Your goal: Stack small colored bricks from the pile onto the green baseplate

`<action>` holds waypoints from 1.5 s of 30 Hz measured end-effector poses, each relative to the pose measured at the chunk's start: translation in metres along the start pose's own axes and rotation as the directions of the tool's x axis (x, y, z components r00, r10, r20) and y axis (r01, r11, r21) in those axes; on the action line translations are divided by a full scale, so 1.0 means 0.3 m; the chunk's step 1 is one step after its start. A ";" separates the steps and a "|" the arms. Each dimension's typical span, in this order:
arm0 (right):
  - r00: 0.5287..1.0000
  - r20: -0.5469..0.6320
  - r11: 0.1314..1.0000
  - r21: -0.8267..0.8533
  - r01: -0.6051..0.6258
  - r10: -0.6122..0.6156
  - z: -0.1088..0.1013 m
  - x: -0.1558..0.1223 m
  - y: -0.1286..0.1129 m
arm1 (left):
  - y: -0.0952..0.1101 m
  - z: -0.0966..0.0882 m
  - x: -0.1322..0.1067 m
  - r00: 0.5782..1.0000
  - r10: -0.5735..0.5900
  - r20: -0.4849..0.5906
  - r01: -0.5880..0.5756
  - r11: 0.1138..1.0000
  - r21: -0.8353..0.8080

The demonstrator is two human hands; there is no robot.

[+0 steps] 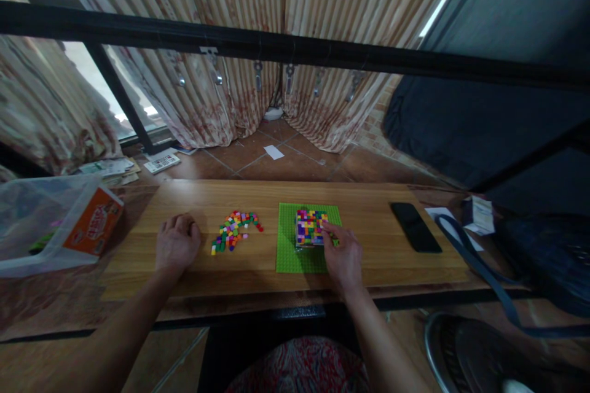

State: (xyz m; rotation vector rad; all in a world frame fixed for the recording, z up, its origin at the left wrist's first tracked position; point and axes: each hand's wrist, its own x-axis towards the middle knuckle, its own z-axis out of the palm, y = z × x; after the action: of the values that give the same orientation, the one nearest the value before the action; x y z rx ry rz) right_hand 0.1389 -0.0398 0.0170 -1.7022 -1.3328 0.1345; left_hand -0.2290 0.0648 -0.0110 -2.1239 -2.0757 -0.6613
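Note:
A block built of small multicoloured building bricks stands on a green studded baseplate near the middle of the wooden table. At the block's upper right edge, my right hand has its thumb and fingers pinched together on a small brick; the fingertips cover most of it. Loose coloured bricks lie in a curved heap to the left of the baseplate. Left of that heap, my left hand rests on the tabletop with fingers curled in, apart from the bricks, and no object shows in it.
A black phone lies on the right of the table. Beyond the left end stands a clear plastic bin with an orange label. A blue strap and a small box are off to the right. A black metal bar crosses above.

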 end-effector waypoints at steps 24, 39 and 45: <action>0.956 -0.038 0.948 0.151 -0.281 0.290 0.047 0.020 0.036 | 0.005 -0.001 -0.001 1.000 -0.018 0.006 0.018 1.000 -0.011; 0.993 -0.020 0.993 0.017 -0.115 0.116 0.019 0.017 0.022 | -0.003 0.012 -0.005 1.000 -0.008 0.004 0.008 1.000 0.010; 0.990 -0.066 0.988 0.085 0.130 -0.125 0.013 -0.026 -0.088 | 0.006 0.008 -0.013 1.000 -0.009 0.005 0.009 1.000 0.017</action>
State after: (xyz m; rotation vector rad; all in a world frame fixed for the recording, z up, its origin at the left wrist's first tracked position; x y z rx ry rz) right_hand 0.1149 -0.0445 0.0302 -1.5301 -1.3669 0.0674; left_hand -0.2266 0.0618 -0.0142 -2.1111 -2.0867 -0.6384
